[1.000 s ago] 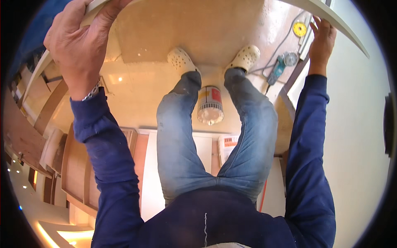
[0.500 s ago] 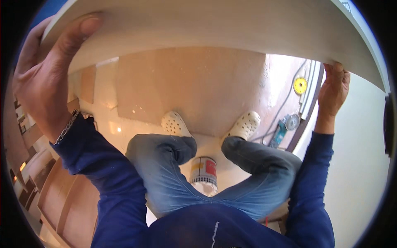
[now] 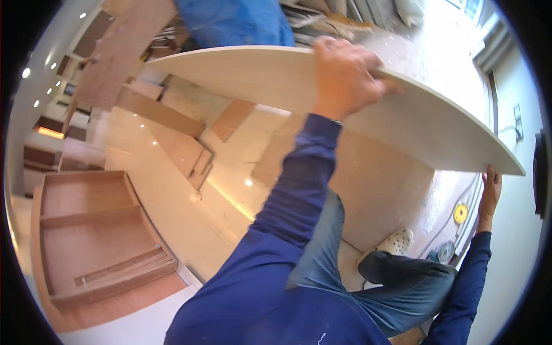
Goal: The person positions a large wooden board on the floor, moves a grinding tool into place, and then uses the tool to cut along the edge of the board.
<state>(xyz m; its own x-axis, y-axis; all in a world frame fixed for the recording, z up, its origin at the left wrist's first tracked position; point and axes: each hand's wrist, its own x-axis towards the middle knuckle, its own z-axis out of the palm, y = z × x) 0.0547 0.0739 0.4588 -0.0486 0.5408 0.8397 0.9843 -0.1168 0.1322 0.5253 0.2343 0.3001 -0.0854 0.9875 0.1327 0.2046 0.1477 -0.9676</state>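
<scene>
A long, thin pale board [image 3: 253,73] spans the view in front of me, held up off the floor and tilted. My left hand [image 3: 348,75] is closed over its upper edge near the middle, thumb on the near face and fingers over the far side. At the board's right end, my right hand [image 3: 490,187] grips the lower edge, with part of its fingers hidden. Beneath the board lies a large brown sheet [image 3: 379,181] on the floor, and one white clog [image 3: 397,241] of mine stands by it.
An angle grinder [image 3: 444,252] and a yellow disc [image 3: 460,214] lie by the right wall. A wooden cabinet frame [image 3: 129,198] lies at lower left. Wood panels [image 3: 167,115] stand further left. A blue tarp [image 3: 236,23] hangs or lies beyond the board, near stacked scraps.
My view has swung left, bringing in the cabinet frame and tarp. The left hand now holds the board's upper edge; the right still grips its right end. The paint bucket has left view.
</scene>
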